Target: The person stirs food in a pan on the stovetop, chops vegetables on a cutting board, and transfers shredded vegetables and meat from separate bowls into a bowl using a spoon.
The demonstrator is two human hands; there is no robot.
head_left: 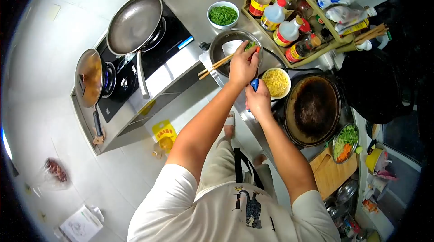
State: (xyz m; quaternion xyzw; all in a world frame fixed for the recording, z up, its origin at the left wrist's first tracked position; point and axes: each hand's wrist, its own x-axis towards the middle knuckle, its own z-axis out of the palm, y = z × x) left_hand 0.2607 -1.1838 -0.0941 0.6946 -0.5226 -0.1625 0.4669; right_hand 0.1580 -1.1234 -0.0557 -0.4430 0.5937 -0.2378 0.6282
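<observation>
My left hand is closed above a metal bowl, its fingers pinching a small green and red piece that I cannot identify. Wooden chopsticks stretch from the bowl's rim to beneath this hand; whether the fingers touch them is unclear. Inside the bowl shows a white spoon or scoop. My right hand is wrapped round a blue handle, close below the left hand; the tool's other end is hidden. Right beside it stands a bowl of yellow chopped food.
A frying pan and a glass-lidded pan sit on the stove at left. Bottles fill a rack at upper right. Nearby are a bowl of chopped greens, a dark round griddle, a vegetable plate and a cutting board.
</observation>
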